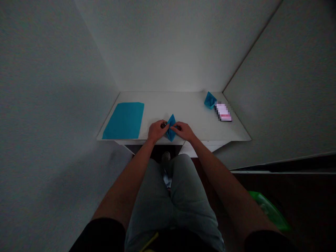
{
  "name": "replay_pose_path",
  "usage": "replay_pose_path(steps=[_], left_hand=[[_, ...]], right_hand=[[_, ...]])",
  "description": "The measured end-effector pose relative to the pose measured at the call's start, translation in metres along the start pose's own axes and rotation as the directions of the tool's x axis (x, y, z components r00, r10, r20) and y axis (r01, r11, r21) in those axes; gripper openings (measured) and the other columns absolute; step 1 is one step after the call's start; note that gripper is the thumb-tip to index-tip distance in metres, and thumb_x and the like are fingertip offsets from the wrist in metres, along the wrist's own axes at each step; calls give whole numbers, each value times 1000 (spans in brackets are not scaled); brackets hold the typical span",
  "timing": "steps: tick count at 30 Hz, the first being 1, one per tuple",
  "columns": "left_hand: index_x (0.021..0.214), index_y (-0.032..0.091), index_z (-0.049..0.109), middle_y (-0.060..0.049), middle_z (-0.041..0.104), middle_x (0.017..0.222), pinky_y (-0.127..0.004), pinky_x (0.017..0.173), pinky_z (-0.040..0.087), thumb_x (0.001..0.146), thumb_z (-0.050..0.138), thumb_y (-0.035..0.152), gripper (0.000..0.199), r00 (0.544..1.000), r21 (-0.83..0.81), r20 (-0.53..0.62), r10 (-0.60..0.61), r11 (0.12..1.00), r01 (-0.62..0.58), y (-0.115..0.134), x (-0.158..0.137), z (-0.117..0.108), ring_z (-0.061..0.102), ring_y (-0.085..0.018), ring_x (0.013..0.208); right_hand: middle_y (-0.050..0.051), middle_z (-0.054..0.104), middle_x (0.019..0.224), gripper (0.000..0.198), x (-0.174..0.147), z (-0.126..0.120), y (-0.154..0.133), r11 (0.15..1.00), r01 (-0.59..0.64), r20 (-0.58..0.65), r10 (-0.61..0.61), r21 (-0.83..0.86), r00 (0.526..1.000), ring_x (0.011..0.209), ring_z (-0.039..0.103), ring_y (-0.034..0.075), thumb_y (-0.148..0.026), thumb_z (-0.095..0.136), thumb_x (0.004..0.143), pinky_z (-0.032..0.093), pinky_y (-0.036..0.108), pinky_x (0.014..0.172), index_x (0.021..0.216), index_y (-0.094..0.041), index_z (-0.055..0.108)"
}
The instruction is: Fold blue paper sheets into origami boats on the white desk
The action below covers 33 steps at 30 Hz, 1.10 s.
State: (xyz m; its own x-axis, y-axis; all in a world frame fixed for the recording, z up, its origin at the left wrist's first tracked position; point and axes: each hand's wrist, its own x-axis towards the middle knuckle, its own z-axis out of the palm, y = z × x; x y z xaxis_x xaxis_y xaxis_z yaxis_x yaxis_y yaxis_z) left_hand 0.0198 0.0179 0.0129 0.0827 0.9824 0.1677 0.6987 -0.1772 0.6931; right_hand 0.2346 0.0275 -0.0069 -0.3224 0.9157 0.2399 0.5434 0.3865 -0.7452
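The folded blue paper (pixel 171 136) is at the near edge of the white table (pixel 174 101), between the left hand (pixel 156 131) and the right hand (pixel 186 132). Fingers of both hands pinch its opposite sides near the middle. The piece is probably light, thin and easily creased; hold it at the layered folds, not the pointed tips. Room for moving extends to the far side, between the blue sheet (pixel 124 120) at left and the second folded piece (pixel 210 101) and phone (pixel 223 112) at right.

screen (pixel 222 109): pixelated (unreadable) | held paper (pixel 172 135): partly covered | sleeve (pixel 105 234): cropped
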Motion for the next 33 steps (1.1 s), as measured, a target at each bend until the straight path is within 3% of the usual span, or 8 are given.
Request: replay_pose_path(steps=[9, 18, 21, 27, 33], left_hand=[[104, 23, 81, -4, 82, 93, -32, 77, 50, 97, 77, 46, 25, 1000, -21, -7, 19, 1000, -20, -1, -1, 1, 74, -21, 85], [107, 24, 81, -5, 83, 98, -34, 85, 52, 101, 69, 36, 18, 999, -34, -23, -48, 998, 47, 1, 0, -1, 75, -24, 92], [112, 25, 80, -4, 83, 99, -34, 85, 51, 99, 68, 32, 19, 996, -57, -34, -77, 996, 75, 2, 0, -2, 76, -24, 95], [88, 24, 73, -3, 79, 89, -33, 79, 48, 99, 66, 34, 16, 995, -38, -66, -76, 997, 74, -1, 0, 0, 72, -22, 86], [89, 24, 70, -2, 78, 89, -33, 78, 47, 103, 62, 37, 20, 996, -61, -65, -65, 996, 61, -5, 2, 3, 71, -21, 85]], right_hand=[[4, 75, 85, 47, -2, 1, 0, 1000, -6, -15, 6, -5, 1000, 72, 61, 18, -67, 69, 98, 46, 32, 72, 96, -22, 81], [4, 74, 85, 28, 1, -1, 3, 1000, 17, -6, -17, 6, 1000, 76, 61, 19, -45, 62, 100, 47, 33, 77, 90, -22, 76], [4, 73, 85, 24, 2, 0, 4, 1000, 10, -37, -10, 25, 999, 77, 61, 20, -41, 62, 97, 48, 33, 78, 87, -22, 73], [5, 72, 87, 25, 4, -2, 7, 997, -32, -175, 44, 70, 984, 79, 61, 21, -43, 59, 97, 51, 35, 80, 88, -23, 70], [6, 69, 87, 27, 3, -4, 8, 998, -1, -257, 19, 69, 966, 80, 60, 22, -44, 56, 98, 52, 37, 81, 85, -23, 66]])
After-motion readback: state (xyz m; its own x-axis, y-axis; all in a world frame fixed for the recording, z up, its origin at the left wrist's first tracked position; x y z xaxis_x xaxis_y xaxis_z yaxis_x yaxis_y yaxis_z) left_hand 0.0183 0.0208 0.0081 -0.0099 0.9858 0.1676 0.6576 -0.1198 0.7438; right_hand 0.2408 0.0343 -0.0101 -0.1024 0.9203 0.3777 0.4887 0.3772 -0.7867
